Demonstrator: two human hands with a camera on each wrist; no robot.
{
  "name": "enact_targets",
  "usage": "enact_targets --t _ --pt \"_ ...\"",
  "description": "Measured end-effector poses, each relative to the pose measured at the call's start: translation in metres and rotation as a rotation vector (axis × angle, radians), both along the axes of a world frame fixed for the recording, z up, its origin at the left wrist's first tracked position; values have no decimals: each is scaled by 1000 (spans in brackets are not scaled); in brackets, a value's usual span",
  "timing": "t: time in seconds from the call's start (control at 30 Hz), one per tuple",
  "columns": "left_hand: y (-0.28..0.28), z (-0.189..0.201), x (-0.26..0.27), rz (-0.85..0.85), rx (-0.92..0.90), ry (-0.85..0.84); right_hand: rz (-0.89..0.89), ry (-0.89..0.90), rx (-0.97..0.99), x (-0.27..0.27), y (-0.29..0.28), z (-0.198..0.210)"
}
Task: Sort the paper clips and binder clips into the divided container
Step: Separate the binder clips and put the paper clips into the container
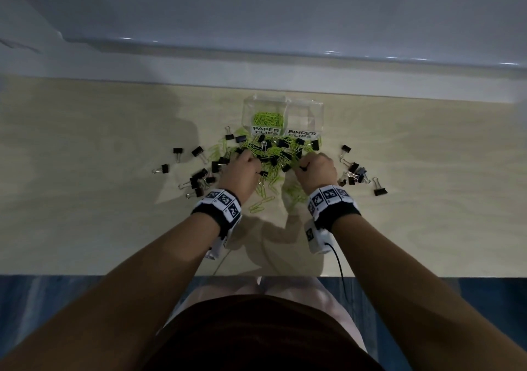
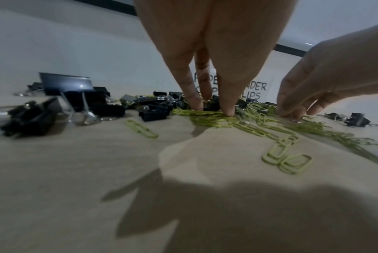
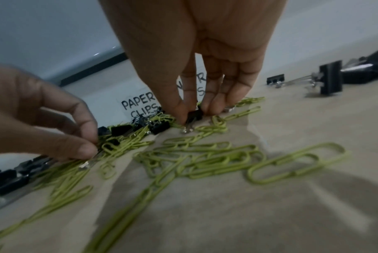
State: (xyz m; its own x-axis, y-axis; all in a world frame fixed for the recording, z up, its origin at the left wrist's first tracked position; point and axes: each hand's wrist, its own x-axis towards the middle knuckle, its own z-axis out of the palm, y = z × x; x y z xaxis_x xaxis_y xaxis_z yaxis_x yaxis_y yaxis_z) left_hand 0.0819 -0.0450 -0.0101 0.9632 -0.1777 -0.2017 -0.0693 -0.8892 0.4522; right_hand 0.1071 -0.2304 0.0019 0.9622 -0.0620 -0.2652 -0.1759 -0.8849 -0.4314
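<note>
Tabletop point(image 1: 85, 228), pale wood grain, its far edge along a white wall. Near the far edge, centre: clear divided container point(image 1: 320, 114), labelled "PAPER CLIPS" on the left compartment and "BINDER CLIPS" on the right; green clips lie in the left one. Just in front of it: mixed heap of green paper clips point(image 1: 263, 199) and black binder clips point(image 1: 196, 151). Further binder clips lie scattered toward the left and right edges, apart from the heap.

table point(image 1: 85, 228): matt pale wood | container point(image 1: 319, 114): clear glossy plastic | binder clips point(image 1: 379, 191): black, metal handles
</note>
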Motion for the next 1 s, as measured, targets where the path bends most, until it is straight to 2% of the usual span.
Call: enact_targets --t 0.17,0.3,0.37,0.43,0.57,0.67,0.73,0.83,1.0 --pt "10 14 -7 128 -221 -46 -40 -8 78 -6 -10 -6" --pt "46 23 -19 306 -325 -110 -90 -97 201 -10 -31 1" --pt "72 18 -26 375 -325 -147 -190 -139 245 -9 -49 6" --pt "94 10 -32 394 -244 -151 -240 -179 195 -5 -70 7" --pt "98 7 -30 304 8 -210 -128 -184 32 3 -88 5" --pt "66 14 -21 160 -18 -204 52 -159 -67 10 -70 5" --pt "37 15 -18 29 -90 -106 156 -120 -108 13 -51 6" --pt "2 8 -14 -116 -71 26 206 -73 -139 14 -31 3" --pt "-11 -1 -7 -78 -64 44 183 -24 -69 15 -23 -1"
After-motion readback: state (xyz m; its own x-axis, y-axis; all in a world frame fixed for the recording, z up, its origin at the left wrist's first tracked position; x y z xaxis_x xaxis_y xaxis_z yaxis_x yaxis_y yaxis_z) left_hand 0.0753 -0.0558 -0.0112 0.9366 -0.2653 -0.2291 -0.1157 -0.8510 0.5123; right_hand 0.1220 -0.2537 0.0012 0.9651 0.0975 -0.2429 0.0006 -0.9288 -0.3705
